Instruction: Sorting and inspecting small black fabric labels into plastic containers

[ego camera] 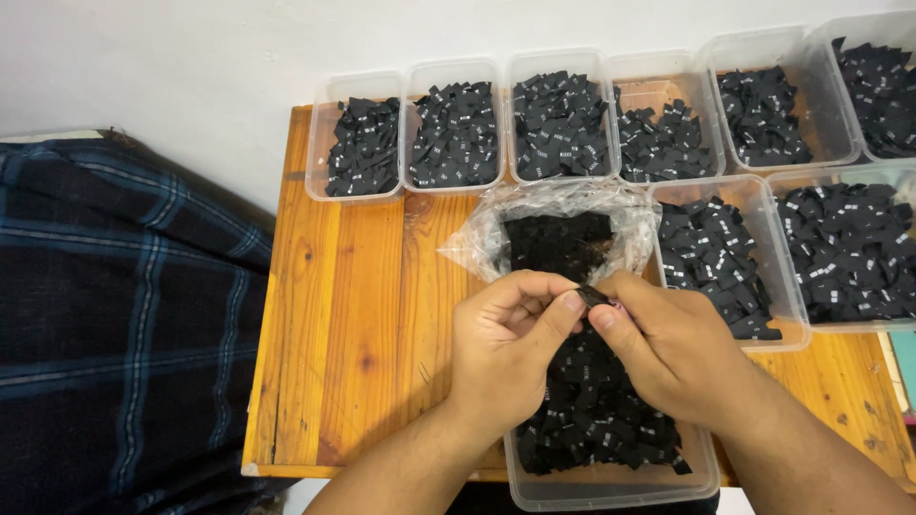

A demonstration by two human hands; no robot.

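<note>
Pinching one small black label (593, 297) between left hand (506, 348) and right hand (673, 348) above the near label tub (611, 491); best separated with fingertips only, kept over that tub.

A small, makeshift sorting station — likely a home or backroom garment-trim workspace. A plain pine table (363, 315) stands against a bare white wall (191, 67). Along the table's far edge stand clear plastic tubs (458, 69) of small black woven labels (456, 133). Left of the table lies dark plaid cloth (114, 315) — nothing industrial.
</note>
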